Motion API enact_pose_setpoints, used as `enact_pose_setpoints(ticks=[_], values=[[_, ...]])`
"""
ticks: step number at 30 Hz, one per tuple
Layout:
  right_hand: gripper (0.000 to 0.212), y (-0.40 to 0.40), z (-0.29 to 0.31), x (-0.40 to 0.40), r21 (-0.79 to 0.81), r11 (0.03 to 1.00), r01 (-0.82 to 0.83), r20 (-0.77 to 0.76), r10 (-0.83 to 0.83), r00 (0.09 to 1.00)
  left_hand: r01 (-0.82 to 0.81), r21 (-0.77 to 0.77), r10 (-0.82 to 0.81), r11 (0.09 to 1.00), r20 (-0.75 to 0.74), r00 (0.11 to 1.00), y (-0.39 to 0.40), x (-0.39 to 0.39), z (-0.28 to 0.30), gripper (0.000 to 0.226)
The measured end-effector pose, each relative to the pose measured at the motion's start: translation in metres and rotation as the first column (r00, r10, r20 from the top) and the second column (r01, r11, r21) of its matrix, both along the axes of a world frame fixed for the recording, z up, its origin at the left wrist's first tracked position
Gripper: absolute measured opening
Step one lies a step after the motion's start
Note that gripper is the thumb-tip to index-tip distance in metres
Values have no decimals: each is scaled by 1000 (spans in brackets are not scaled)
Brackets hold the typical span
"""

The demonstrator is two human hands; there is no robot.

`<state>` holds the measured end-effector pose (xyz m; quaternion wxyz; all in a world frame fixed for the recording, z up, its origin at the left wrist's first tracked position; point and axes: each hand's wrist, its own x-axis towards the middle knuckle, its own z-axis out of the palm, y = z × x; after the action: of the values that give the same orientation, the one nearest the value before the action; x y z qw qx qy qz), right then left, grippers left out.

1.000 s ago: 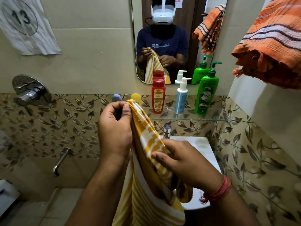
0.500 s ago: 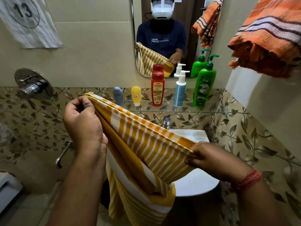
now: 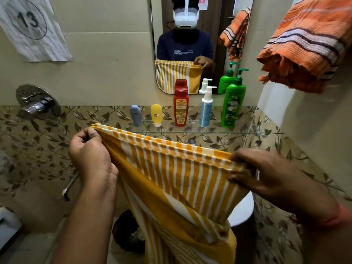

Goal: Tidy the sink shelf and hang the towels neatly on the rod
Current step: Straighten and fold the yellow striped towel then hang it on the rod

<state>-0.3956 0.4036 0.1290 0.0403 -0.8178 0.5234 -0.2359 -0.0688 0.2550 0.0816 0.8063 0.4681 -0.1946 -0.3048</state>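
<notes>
A yellow and white striped towel (image 3: 177, 180) is stretched taut between my hands in front of the sink, its lower part hanging down. My left hand (image 3: 91, 157) pinches the towel's left top corner. My right hand (image 3: 255, 174) grips its right top corner. An orange striped towel (image 3: 304, 46) hangs bunched at the upper right; its rod is hidden. On the glass shelf (image 3: 245, 132) stand a blue tube (image 3: 135, 115), a yellow tube (image 3: 156, 114), a red bottle (image 3: 180, 107), a white and blue pump bottle (image 3: 206, 107) and a green pump bottle (image 3: 232, 100).
A mirror (image 3: 217, 21) hangs above the shelf. A chrome shower mixer (image 3: 36, 103) and a spout (image 3: 69, 185) sit on the left wall. The white sink (image 3: 242, 212) shows below the towel. A paper sheet marked 13 (image 3: 30, 27) hangs at the upper left.
My hands have moved apart, the left one leftward and the right one rightward. The yellow towel has gone from bunched to spread flat and taut along its top edge.
</notes>
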Motion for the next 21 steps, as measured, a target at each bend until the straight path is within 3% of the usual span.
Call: enact_pose_setpoints(ticks=[2, 6, 9, 13, 16, 21], values=[[45, 7, 0, -1, -3, 997, -71, -25, 71, 997, -4, -1, 4, 1000, 9, 1000, 1, 1, -1, 16], [29, 22, 7, 2, -126, 989, -79, 225, 106, 969, -14, 6, 14, 1000, 36, 999, -2, 4, 3, 14], [19, 14, 15, 4, -88, 996, -25, 116, 35, 993, 8, 27, -10, 1000, 73, 997, -7, -2, 5, 13], [27, 9, 13, -11, -52, 998, -37, 229, 48, 972, 39, 81, -48, 996, 109, 993, -7, -8, -1, 14], [28, 10, 4, -24, 36, 997, -72, 181, 64, 981, 82, 102, -95, 991, 124, 988, -6, -11, -8, 13], [24, 13, 6, -33, -112, 992, -65, 348, 100, 932, 105, 113, -124, 988, 173, 977, -8, -13, -9, 12]])
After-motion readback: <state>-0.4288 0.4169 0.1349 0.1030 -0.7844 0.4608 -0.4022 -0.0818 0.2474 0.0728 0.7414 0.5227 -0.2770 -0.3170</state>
